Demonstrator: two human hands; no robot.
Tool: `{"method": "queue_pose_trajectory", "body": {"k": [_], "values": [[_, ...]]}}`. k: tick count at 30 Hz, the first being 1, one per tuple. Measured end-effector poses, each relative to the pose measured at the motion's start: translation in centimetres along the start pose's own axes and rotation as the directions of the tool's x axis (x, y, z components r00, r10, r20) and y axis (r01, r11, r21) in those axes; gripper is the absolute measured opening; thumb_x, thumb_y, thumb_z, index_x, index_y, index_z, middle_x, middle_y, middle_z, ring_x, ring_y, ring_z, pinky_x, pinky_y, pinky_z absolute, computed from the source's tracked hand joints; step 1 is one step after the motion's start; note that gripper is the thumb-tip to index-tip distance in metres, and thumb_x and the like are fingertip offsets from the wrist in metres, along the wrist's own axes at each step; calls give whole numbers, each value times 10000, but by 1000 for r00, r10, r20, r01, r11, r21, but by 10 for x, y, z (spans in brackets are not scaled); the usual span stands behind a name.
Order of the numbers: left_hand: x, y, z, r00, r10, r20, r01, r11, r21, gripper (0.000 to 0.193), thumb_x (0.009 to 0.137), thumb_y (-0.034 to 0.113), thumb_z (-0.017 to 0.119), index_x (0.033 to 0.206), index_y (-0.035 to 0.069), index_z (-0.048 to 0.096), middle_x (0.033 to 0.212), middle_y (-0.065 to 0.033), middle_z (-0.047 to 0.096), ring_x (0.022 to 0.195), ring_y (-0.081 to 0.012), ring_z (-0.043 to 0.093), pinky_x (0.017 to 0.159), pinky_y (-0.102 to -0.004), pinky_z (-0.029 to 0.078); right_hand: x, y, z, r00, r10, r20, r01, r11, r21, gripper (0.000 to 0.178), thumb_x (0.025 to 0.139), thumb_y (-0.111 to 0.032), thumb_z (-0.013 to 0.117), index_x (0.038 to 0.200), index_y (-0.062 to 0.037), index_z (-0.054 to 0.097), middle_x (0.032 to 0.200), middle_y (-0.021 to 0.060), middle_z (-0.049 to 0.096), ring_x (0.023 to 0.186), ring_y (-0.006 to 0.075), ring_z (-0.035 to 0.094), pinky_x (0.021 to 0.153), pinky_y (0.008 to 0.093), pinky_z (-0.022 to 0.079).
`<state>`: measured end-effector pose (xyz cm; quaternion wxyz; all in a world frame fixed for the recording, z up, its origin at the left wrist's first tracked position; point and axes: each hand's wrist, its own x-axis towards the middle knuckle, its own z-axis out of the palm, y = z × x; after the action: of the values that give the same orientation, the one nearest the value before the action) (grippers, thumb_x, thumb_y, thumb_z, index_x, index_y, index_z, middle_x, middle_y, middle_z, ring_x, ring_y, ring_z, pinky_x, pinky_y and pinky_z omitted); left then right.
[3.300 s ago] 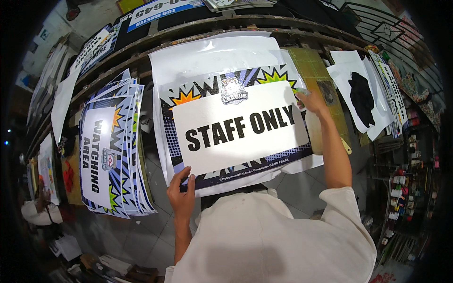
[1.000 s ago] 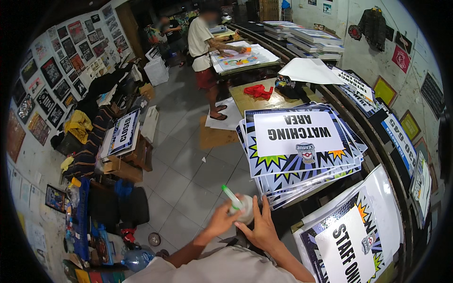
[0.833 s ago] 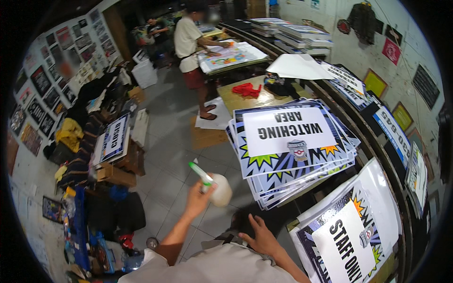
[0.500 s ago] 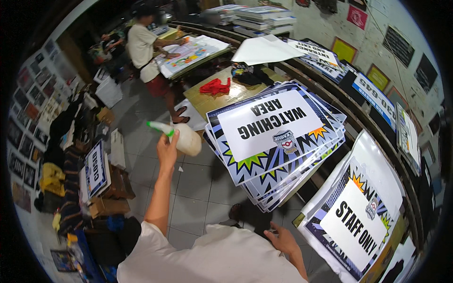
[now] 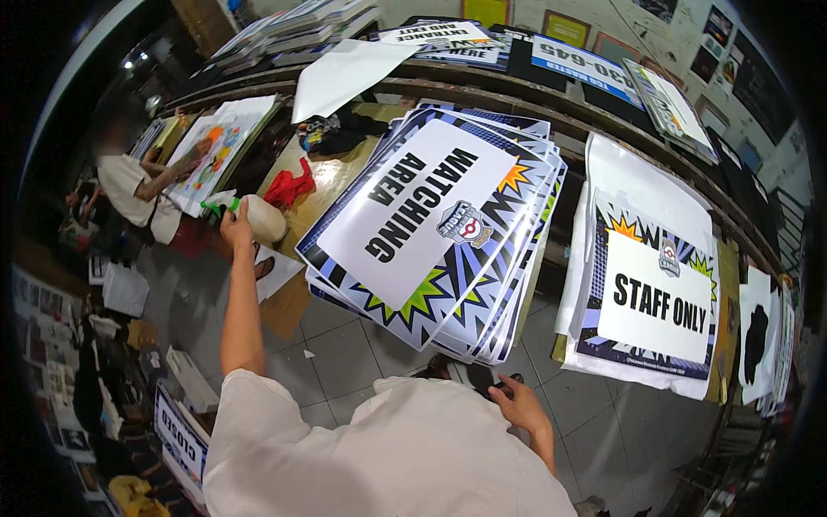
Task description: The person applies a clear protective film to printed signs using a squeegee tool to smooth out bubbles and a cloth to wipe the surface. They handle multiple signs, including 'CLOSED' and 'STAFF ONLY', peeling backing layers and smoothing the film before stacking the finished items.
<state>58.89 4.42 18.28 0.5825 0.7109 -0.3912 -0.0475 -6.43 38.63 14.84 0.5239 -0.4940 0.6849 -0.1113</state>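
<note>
Out in front on the left, my left hand (image 5: 237, 231) is closed around a spray bottle (image 5: 265, 221) with a whitish body and a green-and-white trigger head. The bottle is tilted beside the near workbench. My right hand (image 5: 519, 405) hangs low near my body, fingers loosely bent and apart, with nothing visible in it. A dark shape just behind its fingertips is hard to make out. Nearest to both hands is a fanned stack of printed sign boards (image 5: 413, 224) in blue, white and green. Another printed sign (image 5: 659, 297) lies on white sheeting to the right.
A red cloth (image 5: 289, 183) and dark cloths (image 5: 336, 133) lie on the workbench (image 5: 327, 177). Behind it runs a long rail (image 5: 517, 108) with more signs. Another person (image 5: 138, 185) works over a colourful print at the far left. A boxed-in sign (image 5: 181, 439) stands lower left.
My view has swung to the right, so the benches sit further left. My left hand, still gripping the spray bottle, is now beside the bench with the red cloth. My right hand stays low.
</note>
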Motion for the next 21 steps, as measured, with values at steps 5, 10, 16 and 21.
{"method": "queue_pose_trajectory", "body": {"k": [5, 10, 16, 21], "values": [[51, -39, 34, 1000, 22, -10, -20, 987, 161, 640, 877, 530, 758, 1241, 6, 703, 1182, -190, 727, 1106, -300, 678, 979, -382, 490, -5, 27, 8, 994, 69, -81, -65, 996, 59, 675, 938, -470, 687, 1409, 0, 575, 1156, 237, 727, 1098, 361, 700, 968, 407, 521], [59, -51, 50, 999, 10, -39, 3, 947, 322, 863, 834, 694, 692, 1361, 14, 628, 1370, -245, 621, 1307, -400, 563, 1105, -447, 420, -5, 30, 14, 994, 89, -60, -93, 994, -58, 693, 956, -527, 649, 1365, 30, 605, 1073, 255, 741, 1015, 339, 728, 889, 393, 544], [50, -76, 23, 998, 63, 4, -60, 923, 379, 1129, 762, 738, 736, 1561, 29, 372, 1555, -211, 457, 1416, -373, 463, 1181, -475, 329, 27, 124, 54, 921, 258, 292, -255, 966, -52, 846, 941, -707, 510, 1399, 2, 576, 1321, 272, 643, 1254, 416, 606, 1065, 429, 463], [11, -87, 32, 989, -118, 88, 90, 957, 275, 1165, 775, 697, 756, 1548, -64, 330, 1536, -306, 429, 1410, -391, 462, 1187, -440, 329, 24, 252, 128, 933, 284, 220, -350, 857, 379, 915, 922, -788, 458, 1361, -1, 615, 1301, 320, 633, 1282, 378, 593, 1074, 437, 440]]}}
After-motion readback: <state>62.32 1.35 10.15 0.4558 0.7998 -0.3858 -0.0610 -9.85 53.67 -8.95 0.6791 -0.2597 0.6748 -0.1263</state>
